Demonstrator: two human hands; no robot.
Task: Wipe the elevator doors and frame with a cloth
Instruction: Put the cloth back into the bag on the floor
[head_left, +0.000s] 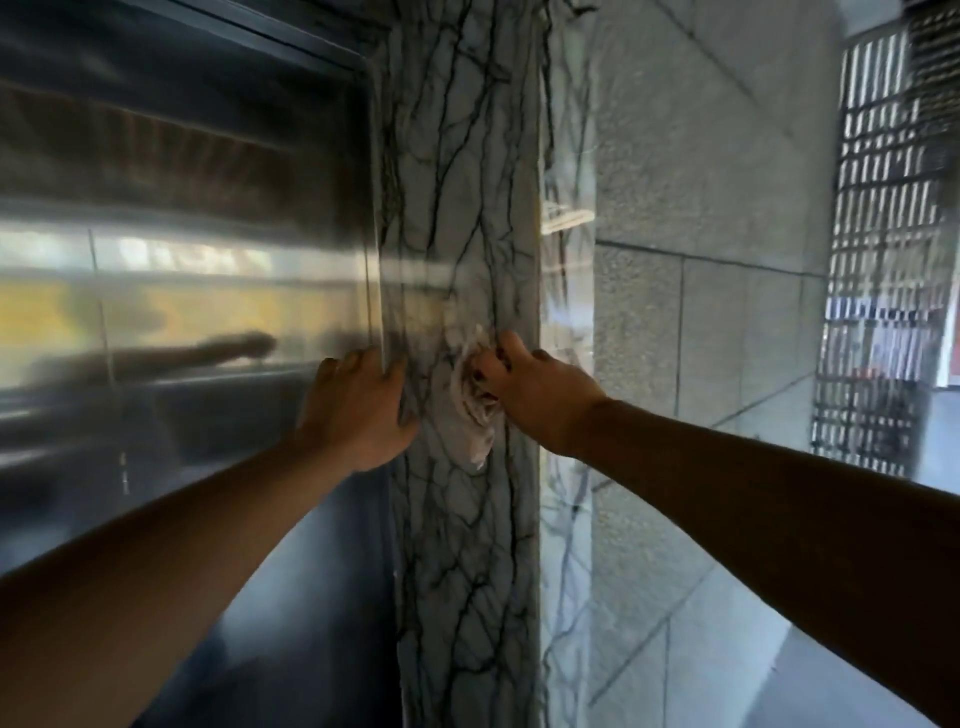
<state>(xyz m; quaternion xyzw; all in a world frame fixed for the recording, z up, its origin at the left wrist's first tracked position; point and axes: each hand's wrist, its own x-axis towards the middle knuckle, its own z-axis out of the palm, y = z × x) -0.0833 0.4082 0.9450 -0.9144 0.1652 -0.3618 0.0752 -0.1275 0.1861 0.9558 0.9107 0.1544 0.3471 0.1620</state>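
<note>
Head view: right hand (535, 392) clamps the crumpled pale cloth (470, 410) against the black-veined white marble frame (457, 208), left hand (358, 410) flat, fingers hooked on its inner edge beside the brushed steel door (182, 260); suggest even vertical strokes, clear run above and below, right corner close.

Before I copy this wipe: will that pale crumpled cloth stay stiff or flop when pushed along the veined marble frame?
Probably floppy: the pale crumpled cloth bunches in folds and hangs below the right hand. Likely light. It may slide easily on the glossy veined marble frame.
</note>
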